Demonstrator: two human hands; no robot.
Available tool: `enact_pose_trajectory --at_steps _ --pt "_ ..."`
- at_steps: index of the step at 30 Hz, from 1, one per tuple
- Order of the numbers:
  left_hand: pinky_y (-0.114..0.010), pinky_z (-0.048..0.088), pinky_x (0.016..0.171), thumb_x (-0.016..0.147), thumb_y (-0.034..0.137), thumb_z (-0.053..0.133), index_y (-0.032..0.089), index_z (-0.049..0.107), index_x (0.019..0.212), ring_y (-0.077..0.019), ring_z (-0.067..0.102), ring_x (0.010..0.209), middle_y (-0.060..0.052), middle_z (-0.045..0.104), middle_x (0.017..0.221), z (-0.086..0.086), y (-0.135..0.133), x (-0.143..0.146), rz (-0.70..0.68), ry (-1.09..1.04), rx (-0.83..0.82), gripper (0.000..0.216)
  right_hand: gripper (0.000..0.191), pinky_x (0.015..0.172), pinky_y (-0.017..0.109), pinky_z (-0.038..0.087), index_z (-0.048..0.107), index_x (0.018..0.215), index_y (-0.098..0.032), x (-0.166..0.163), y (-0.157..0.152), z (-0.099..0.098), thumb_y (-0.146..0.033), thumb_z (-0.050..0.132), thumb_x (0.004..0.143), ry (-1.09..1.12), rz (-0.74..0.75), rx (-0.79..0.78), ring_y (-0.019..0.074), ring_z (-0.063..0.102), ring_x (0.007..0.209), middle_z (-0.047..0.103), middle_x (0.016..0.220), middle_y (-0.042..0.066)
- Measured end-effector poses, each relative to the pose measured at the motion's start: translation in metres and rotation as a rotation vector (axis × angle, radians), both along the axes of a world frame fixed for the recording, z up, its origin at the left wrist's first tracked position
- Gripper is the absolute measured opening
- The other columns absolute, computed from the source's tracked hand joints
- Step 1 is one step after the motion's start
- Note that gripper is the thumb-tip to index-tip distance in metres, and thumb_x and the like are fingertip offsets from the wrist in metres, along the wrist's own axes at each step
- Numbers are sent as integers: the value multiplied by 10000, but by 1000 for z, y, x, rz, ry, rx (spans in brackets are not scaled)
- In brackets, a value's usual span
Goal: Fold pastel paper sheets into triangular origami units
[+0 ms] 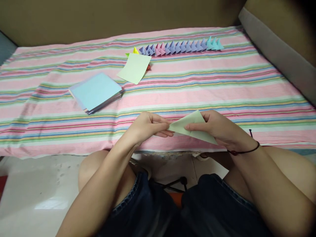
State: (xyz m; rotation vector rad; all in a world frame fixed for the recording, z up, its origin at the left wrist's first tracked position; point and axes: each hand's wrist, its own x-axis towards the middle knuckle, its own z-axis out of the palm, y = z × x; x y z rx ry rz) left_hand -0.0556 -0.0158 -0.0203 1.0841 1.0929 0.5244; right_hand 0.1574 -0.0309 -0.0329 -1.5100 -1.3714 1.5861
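Observation:
Between my hands, above the near edge of the striped cloth, is a light green sheet of paper (181, 126) folded into a pointed, triangular shape. My left hand (150, 125) pinches its left tip between thumb and fingers. On the other side, my right hand (212, 126) grips the wide part, thumb lying on top and the other fingers hidden behind the paper. A dark cord circles the right wrist.
A stack of square paper (98, 92), light blue on top, lies at the left. Behind it rests a pale green sheet (135, 67), partly over something red. A row of folded paper pieces (182, 47) in several colours stretches along the back of the striped cloth (222, 89).

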Motion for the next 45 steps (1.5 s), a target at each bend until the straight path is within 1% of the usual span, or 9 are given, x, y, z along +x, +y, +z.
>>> enact_pose_trajectory --at_steps 10,14,17,21,26,28,31,35,45 --pt "-237 563 758 721 278 690 109 715 842 -182 703 795 -107 740 856 3 3 -20 127 -65 54 209 245 503 272 445 701 778 -215 5 -2 5 -419 734 647 11 -53 57 166 598 605 690 749 23" --pt "-296 575 692 776 550 551 76 703 853 -214 702 721 -153 729 819 0 -7 -4 66 -213 -114 503 152 634 341 486 690 777 -244 1 -10 6 -393 671 750 -258 -150 623 210 612 728 692 798 34" --pt "-264 563 709 749 473 635 122 702 907 -195 696 787 -113 731 896 -1 -15 8 122 -324 -44 390 120 848 395 461 696 884 -334 -1 -17 6 -276 624 808 -376 -44 1178 222 601 925 697 957 -10" --pt "-250 558 686 672 312 747 162 702 894 -176 686 784 -53 737 860 0 -22 12 206 -234 150 272 375 1033 437 328 625 1081 -435 -2 -19 2 -198 651 792 -545 -20 1396 242 483 1176 589 1223 -53" --pt "-250 557 713 691 308 731 162 705 879 -173 684 799 -48 736 889 3 -25 10 361 -132 350 240 1102 1052 518 303 89 1454 -367 -10 -17 -6 -414 796 610 -164 -60 890 323 226 1373 161 1531 60" --pt "-243 556 715 703 297 723 164 708 878 -163 682 781 -43 735 887 3 -26 11 368 -109 381 221 1000 961 475 427 77 1451 -342 -16 -18 -5 -460 719 693 147 -53 559 287 413 1281 343 1455 105" --pt "-241 559 687 716 297 709 166 710 867 -156 678 745 -37 734 864 1 -28 13 357 -85 397 200 634 852 388 505 403 1304 -277 -27 -20 1 -393 685 748 364 -147 249 232 614 1025 644 1118 72" --pt "-229 558 682 736 294 690 182 717 873 -152 678 755 -25 735 860 0 -29 16 322 -74 404 179 399 765 323 521 571 1058 -245 -36 -21 7 -304 737 699 396 -307 186 181 649 824 688 870 0" --pt "-247 574 678 750 302 674 199 726 900 -170 688 770 -26 738 891 4 -31 16 300 -48 366 189 247 744 345 515 668 869 -209 -36 -23 7 -331 754 672 334 -359 172 205 638 817 693 868 33"
